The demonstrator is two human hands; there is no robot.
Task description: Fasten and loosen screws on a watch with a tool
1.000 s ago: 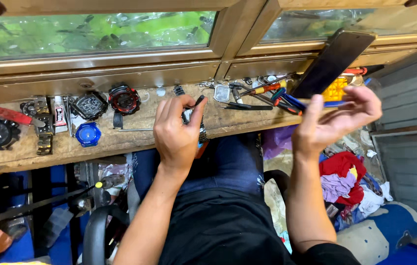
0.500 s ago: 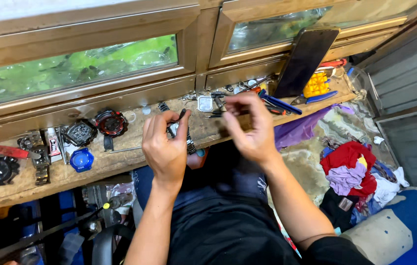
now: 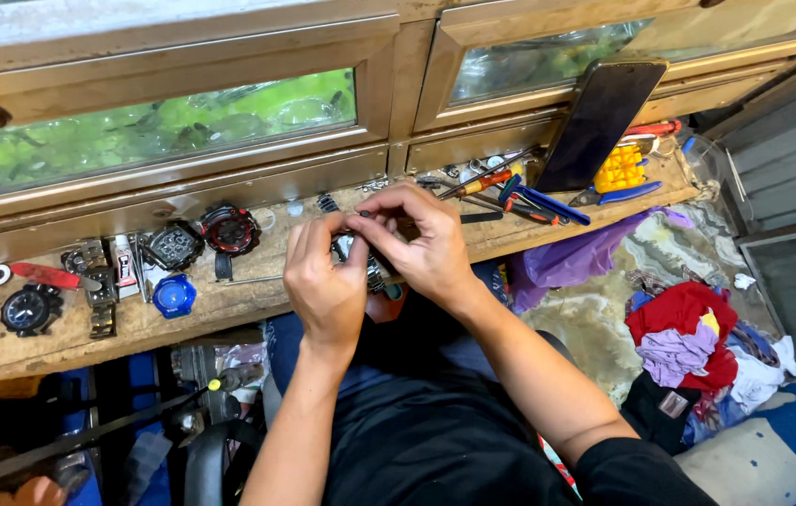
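My left hand (image 3: 325, 279) and my right hand (image 3: 414, 245) meet over the middle of a worn wooden shelf (image 3: 229, 305). Between them they grip a small metal watch (image 3: 353, 249); its band hangs down under my fingers. My fingertips cover most of the watch. A dark phone (image 3: 601, 120) leans upright against the wooden frame to the right, apart from both hands.
Watches and parts lie on the shelf's left: a black watch (image 3: 30, 309), a blue cap (image 3: 174, 295), a red-and-black watch (image 3: 229, 230). Pliers and screwdrivers (image 3: 520, 192) and a yellow tray (image 3: 620, 169) lie at the right. Glass-fronted cabinet behind. Crumpled cloth (image 3: 684, 337) lies lower right.
My right hand has let go of the phone, which now leans on the frame, and has come left to join my left hand on the watch.
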